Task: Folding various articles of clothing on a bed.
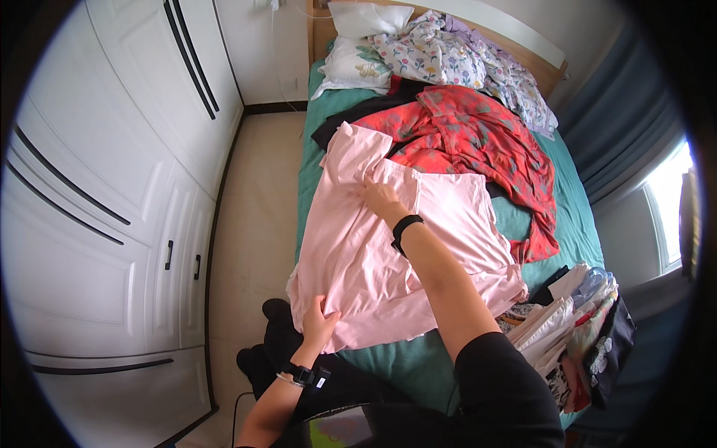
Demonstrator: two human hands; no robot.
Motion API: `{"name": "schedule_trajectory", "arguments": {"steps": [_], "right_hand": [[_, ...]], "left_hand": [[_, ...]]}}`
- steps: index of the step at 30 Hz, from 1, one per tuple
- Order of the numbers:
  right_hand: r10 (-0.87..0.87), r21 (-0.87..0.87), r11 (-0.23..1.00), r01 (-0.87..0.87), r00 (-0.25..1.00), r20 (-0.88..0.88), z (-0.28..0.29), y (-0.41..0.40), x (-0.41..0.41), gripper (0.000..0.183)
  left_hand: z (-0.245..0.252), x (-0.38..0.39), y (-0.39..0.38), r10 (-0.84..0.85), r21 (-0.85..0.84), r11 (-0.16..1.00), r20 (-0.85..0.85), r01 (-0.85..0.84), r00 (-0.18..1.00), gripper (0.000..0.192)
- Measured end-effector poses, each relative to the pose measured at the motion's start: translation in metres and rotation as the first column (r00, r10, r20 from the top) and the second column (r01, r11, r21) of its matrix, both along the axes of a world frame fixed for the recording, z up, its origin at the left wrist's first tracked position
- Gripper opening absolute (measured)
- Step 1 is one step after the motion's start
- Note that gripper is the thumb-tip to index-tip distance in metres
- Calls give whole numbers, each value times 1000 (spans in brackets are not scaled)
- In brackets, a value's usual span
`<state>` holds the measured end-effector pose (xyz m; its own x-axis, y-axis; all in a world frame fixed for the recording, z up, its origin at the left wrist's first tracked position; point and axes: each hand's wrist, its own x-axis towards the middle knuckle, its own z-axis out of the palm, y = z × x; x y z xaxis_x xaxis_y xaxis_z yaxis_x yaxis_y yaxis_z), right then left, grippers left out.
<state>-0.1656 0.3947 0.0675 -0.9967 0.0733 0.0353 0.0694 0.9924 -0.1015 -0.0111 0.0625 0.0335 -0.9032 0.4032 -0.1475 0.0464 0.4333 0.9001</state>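
Note:
A pale pink garment [358, 252] lies spread on the green bedsheet [392, 364], its left part folded inward over the rest. My left hand [320, 325] grips its lower left edge, thumb on top of the cloth. Farther up, my right hand [381, 196] is on the upper part of the same garment, near a sleeve-like piece; its fingertips are at a crease, and whether they pinch the cloth is unclear. Beyond it a red patterned garment [476, 129] lies crumpled, partly over a black cloth [347, 115].
Folded clothes [571, 330] are stacked at the bed's lower right corner. Pillows [358, 67] and a floral quilt [442, 50] lie by the wooden headboard [552, 73]. White wardrobes [106, 185] stand at left across a strip of floor [252, 196]. A grey-blue curtain [616, 112] hangs at right.

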Motion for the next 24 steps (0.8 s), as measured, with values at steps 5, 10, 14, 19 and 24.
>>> {"name": "schedule_trajectory", "arguments": {"steps": [5,10,14,19,24], "right_hand": [[-81,-88,993,76,995,-51,52,10,22,20],[-30,-124,992,-32,882,-470,143,27,101,5],[-413,-301,910,285,676,-610,177,4,236,20],[-762,-311,648,695,597,-252,44,18,368,8],[-795,-422,607,674,519,-314,18,-6,389,9]], "left_hand": [[17,-3,-5,-32,-96,995,-55,26,998,41],[43,0,4,-102,-114,991,-247,76,964,21],[64,18,5,-123,-68,992,-527,102,841,16],[69,39,13,-296,-145,953,-633,266,715,16],[57,49,4,-380,-228,924,-613,306,693,14]]}}
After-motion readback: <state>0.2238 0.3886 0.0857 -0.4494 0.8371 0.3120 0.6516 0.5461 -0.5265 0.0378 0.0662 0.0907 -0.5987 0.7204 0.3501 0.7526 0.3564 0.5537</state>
